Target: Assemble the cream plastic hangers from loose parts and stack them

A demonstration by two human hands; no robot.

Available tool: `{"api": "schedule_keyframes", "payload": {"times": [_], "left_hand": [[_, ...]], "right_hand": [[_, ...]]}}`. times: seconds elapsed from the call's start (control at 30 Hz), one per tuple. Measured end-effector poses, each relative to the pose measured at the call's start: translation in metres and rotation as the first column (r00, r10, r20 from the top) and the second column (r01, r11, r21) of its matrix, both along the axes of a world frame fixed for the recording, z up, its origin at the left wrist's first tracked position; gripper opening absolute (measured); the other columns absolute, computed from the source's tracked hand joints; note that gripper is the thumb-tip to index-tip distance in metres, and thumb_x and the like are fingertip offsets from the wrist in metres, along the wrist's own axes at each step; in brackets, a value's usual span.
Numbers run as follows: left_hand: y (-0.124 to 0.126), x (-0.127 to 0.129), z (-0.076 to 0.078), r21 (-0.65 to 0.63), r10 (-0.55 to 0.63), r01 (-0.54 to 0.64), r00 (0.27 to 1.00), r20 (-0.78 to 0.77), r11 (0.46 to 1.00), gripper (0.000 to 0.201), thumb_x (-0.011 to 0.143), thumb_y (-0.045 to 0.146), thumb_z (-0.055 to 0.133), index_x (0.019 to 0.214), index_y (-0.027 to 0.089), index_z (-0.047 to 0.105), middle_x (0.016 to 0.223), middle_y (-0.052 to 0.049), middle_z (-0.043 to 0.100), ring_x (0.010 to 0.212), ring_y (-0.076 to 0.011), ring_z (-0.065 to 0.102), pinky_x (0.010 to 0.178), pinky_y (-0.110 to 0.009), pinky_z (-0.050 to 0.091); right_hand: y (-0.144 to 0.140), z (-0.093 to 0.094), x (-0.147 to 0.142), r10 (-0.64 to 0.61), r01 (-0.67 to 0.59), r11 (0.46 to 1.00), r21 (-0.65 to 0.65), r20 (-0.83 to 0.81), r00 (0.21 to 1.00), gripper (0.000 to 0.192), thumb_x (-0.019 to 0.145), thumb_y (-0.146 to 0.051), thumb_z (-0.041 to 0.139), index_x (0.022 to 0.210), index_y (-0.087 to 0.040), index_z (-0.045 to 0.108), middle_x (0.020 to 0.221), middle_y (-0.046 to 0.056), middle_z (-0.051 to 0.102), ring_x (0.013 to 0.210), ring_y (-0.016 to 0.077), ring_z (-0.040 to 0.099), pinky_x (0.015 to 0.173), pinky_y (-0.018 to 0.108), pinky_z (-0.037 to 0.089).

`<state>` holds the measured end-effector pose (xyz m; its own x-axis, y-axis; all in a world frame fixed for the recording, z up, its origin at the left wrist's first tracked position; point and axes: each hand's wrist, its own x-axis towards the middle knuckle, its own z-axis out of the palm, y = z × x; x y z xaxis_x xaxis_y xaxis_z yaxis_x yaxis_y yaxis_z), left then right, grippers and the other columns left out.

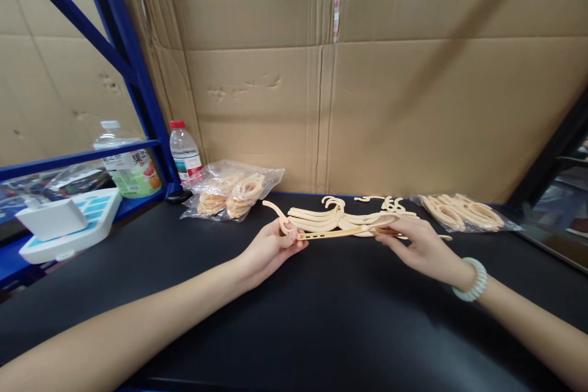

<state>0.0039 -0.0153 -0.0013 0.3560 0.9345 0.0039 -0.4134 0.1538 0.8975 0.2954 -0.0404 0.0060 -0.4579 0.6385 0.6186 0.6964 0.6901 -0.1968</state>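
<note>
A slim cream-coloured plastic hanger piece is held between both hands just above the black tabletop, in front of a loose pile of similar cream plastic hangers. Its long axis runs nearly level from left to right across the view, tilting very slightly upward toward the right. The curved hook end points left and rises past the left hand, whose fingers are curled closed around that end. The right hand pinches the opposite end between thumb and fingertips, the remaining fingers loosely bent. A pale green beaded bracelet sits on the right wrist.

Behind the left hand lies a clear plastic bag of cream rings, and a second clear bag of cream loops lies to the right of the pile, near the right hand. At the back left stand a clear water bottle with a red cap and a larger green-labelled drink bottle, beside a blue metal rack upright. A white and blue electronic scale rests at the far left. Brown cardboard sheets wall off the back of the tabletop.
</note>
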Motion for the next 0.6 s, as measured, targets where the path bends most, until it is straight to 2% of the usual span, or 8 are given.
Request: {"api": "schedule_keyframes", "payload": {"times": [0.17,0.3,0.43,0.6], "left_hand": [[-0.003,0.001,0.0,0.021,0.037,-0.037,0.999,-0.004,0.999,0.024,0.063,-0.003,0.065,0.068,0.016,0.05,0.065,0.003,0.06,0.061,-0.0086,0.056,0.086,-0.033,0.049],[-0.004,0.002,0.0,0.026,0.111,-0.11,0.993,-0.037,0.994,0.022,0.067,-0.001,0.064,0.068,0.016,0.05,0.065,0.002,0.061,0.06,-0.0083,0.057,0.088,-0.033,0.049],[-0.004,0.001,-0.002,0.03,0.143,-0.142,0.988,-0.059,0.989,0.022,0.069,0.001,0.065,0.069,0.016,0.049,0.066,0.001,0.062,0.063,-0.0091,0.059,0.085,-0.031,0.05],[-0.004,-0.001,0.0,0.038,0.167,-0.164,0.983,-0.081,0.986,0.023,0.068,0.001,0.066,0.069,0.016,0.048,0.068,0.0,0.063,0.063,-0.0095,0.06,0.077,-0.027,0.05]], "right_hand": [[-0.003,-0.002,-0.005,0.028,-0.027,1.0,0.009,-0.073,0.997,0.013,0.09,-0.023,0.052,0.094,-0.022,0.065,0.09,0.007,0.07,0.087,0.022,0.065,0.077,0.035,0.053],[-0.005,-0.001,-0.01,0.065,-0.062,0.997,0.039,-0.095,0.993,0.013,0.09,-0.021,0.053,0.096,-0.021,0.065,0.087,0.006,0.069,0.081,0.0195,0.065,0.074,0.033,0.053],[-0.007,-0.001,-0.012,0.062,-0.058,0.998,0.039,-0.106,0.992,0.014,0.089,-0.021,0.053,0.096,-0.022,0.065,0.085,0.005,0.069,0.079,0.0188,0.066,0.073,0.032,0.054],[-0.009,-0.003,-0.013,0.035,-0.038,0.999,-0.015,-0.166,0.985,0.014,0.089,-0.024,0.054,0.096,-0.02,0.066,0.093,0.007,0.071,0.083,0.0202,0.067,0.074,0.033,0.056]]}}
